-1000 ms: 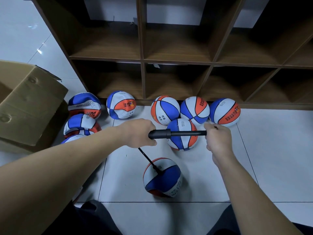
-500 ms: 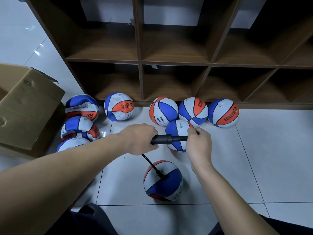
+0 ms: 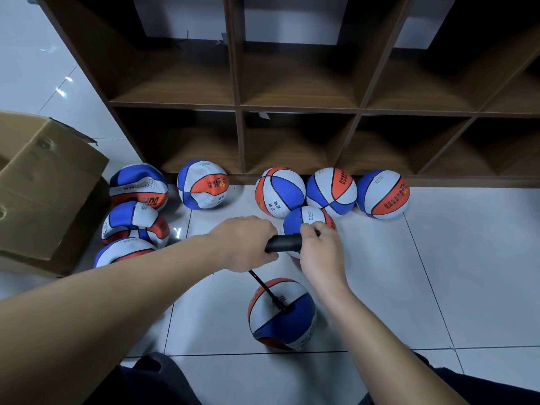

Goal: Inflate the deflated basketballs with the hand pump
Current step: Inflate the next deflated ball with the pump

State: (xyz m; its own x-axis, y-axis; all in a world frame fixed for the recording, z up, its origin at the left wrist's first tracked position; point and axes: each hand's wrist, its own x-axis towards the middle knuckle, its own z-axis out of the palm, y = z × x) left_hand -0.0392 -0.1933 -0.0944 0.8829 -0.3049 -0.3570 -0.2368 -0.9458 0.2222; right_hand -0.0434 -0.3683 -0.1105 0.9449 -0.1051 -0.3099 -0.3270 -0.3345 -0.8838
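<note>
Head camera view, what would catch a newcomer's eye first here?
Two hands at centre work a black hand pump: the left hand grips its barrel, the right hand holds the handle end. Its hose runs down into a basketball on the floor tiles. Behind, more red, white and blue balls line the foot of a wooden shelf.

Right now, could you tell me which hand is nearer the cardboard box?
Left. The left hand grips the pump on the side toward the box; the right hand is farther.

Cardboard box (image 3: 43, 185), wooden shelf (image 3: 298, 106), tiles (image 3: 438, 273)
</note>
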